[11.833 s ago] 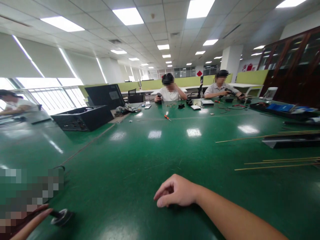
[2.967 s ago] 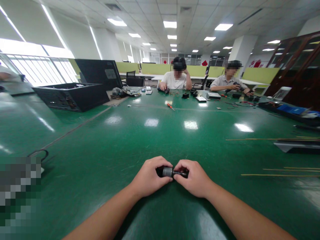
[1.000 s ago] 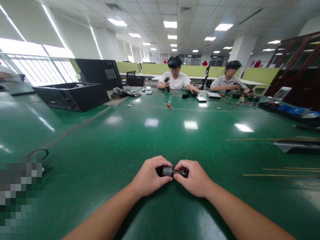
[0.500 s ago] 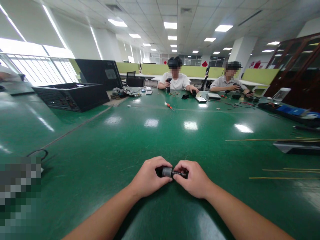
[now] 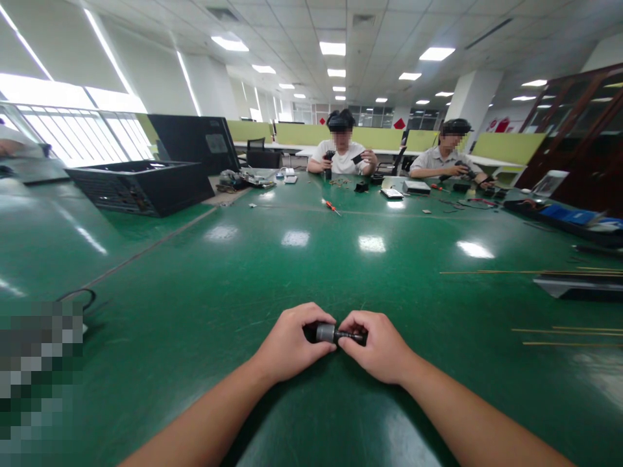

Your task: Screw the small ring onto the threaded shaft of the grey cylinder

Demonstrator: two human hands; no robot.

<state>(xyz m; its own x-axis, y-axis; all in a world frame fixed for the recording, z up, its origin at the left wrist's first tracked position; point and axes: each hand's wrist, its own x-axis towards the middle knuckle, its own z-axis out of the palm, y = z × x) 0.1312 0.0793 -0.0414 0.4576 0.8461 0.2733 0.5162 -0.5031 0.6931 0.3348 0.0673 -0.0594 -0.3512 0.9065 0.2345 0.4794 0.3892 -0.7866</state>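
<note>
Low in the middle of the view, a small grey cylindrical part [image 5: 326, 333] with a dark, ridged shaft lies level between my two hands. My left hand [image 5: 291, 342] is closed around its cylinder end, thumb below and fingers above. The fingers of my right hand [image 5: 376, 347] pinch the shaft side, with the fingertips of both hands nearly meeting. Part of the cylinder's left end is hidden inside my left hand. The green tabletop [image 5: 272, 272] lies beneath both hands.
An orange screwdriver [image 5: 331, 207] lies farther up the table. A black computer case [image 5: 141, 185] stands at left, beside loose electronics [image 5: 238, 179]. Thin yellowish rods [image 5: 574, 329] and a dark metal piece [image 5: 579, 285] lie at right. Two people [image 5: 341, 155] sit opposite, handling dark parts.
My hands and the grey part stay almost where they were. Across the table, the middle person has raised a hand from the tabletop, now holding a dark flat piece.
</note>
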